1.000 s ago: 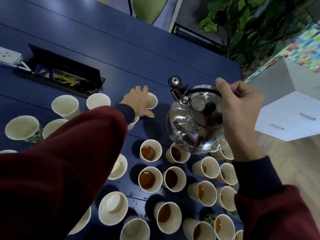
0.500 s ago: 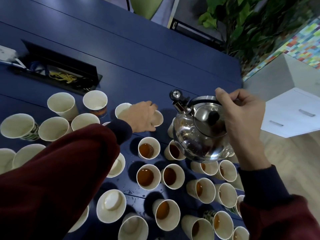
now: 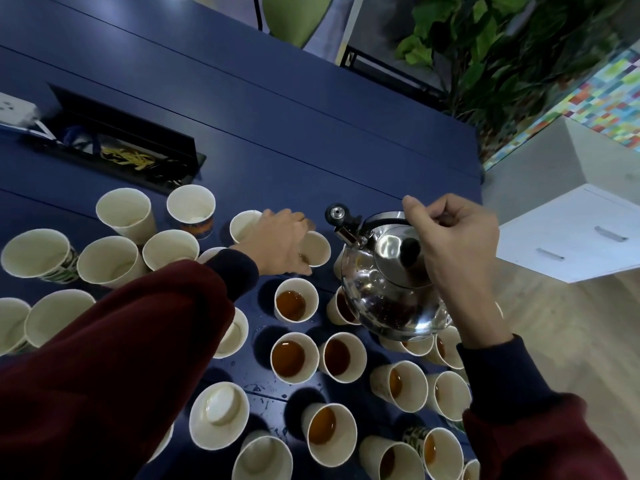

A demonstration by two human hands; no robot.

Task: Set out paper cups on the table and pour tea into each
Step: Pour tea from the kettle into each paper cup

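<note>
steadying an empty cup [image 3: 314, 249] mid-frame for pouring
left hand [image 3: 282, 244] grips it; right hand [image 3: 455, 252] grips the kettle [image 3: 388, 292], which next should tip over it

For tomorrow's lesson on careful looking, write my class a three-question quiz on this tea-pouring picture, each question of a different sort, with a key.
1. True or false: the right hand holds the kettle by its handle, above cups of tea.
2. What does the left hand hold? A: a paper cup; B: the kettle's lid; C: a spoon.
3. Fill in: the empty cups stand mostly on the person's ____ side of the table.
Key: 1 true; 2 A; 3 left.
</note>
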